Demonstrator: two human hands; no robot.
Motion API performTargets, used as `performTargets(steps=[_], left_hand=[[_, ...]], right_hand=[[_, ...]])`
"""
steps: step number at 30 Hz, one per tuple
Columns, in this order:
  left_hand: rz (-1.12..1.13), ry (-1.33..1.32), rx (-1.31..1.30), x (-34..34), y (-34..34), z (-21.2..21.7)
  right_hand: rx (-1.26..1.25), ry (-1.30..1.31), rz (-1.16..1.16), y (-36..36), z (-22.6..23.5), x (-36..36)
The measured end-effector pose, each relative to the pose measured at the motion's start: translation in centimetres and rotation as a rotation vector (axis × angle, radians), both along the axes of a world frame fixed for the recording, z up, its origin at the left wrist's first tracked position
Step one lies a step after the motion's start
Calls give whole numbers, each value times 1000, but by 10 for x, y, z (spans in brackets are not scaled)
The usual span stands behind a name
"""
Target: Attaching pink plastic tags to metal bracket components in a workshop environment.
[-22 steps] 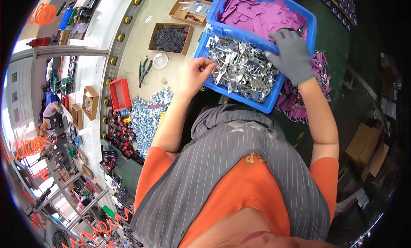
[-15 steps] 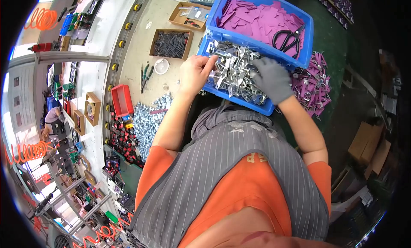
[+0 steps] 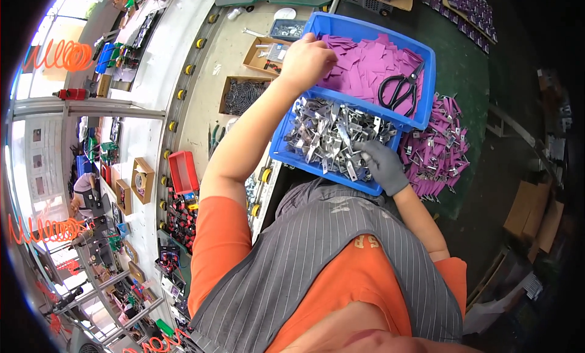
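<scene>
Hands have traded places in under a second. Earlier the bare left hand [image 3: 306, 60] was down among the metal brackets [image 3: 329, 137] in the near half of the blue bin [image 3: 426, 79], and the gloved right hand [image 3: 382, 164] was up at the far half. Now the left hand is at the near-left edge of the purple slips [image 3: 372, 63] in the far half, fingers curled down into them; whether it has pinched one up I cannot tell. The right hand has dropped to the brackets, gloved fingers bent onto the right end of the pile, seemingly gripping a bracket, though that is hidden. Judging by this, one slip and one bracket are being fetched at once. Scissors [image 3: 400, 88] lie on the slips, untouched. More purple pieces [image 3: 440, 149] lie heaped just right of the bin.
</scene>
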State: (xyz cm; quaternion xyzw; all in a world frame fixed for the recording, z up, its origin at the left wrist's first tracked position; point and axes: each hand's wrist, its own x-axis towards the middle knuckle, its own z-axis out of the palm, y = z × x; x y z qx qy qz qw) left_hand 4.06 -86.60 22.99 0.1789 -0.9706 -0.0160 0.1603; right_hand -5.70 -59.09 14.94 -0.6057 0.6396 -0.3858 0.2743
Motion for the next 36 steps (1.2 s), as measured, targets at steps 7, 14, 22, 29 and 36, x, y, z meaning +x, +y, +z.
performTargets(steps=[7,14,22,29,36], left_hand=[[-30,-541,-151,-40,-7,-14],[-147,-166,-48,-29,0,-9],[-87,-318,5,-51,-26,-17],[-162,-323,-79,-66,-23,-24],[72,501,1335,-42,-6,-9]], right_hand=[[-71,78,-47,-1,-5,-1],[-95,68,-44,0,-5,-3],[-88,120,-22,0,-8,-2],[-112,125,-28,2,-10,-3],[-147,105,-42,2,-10,-2]])
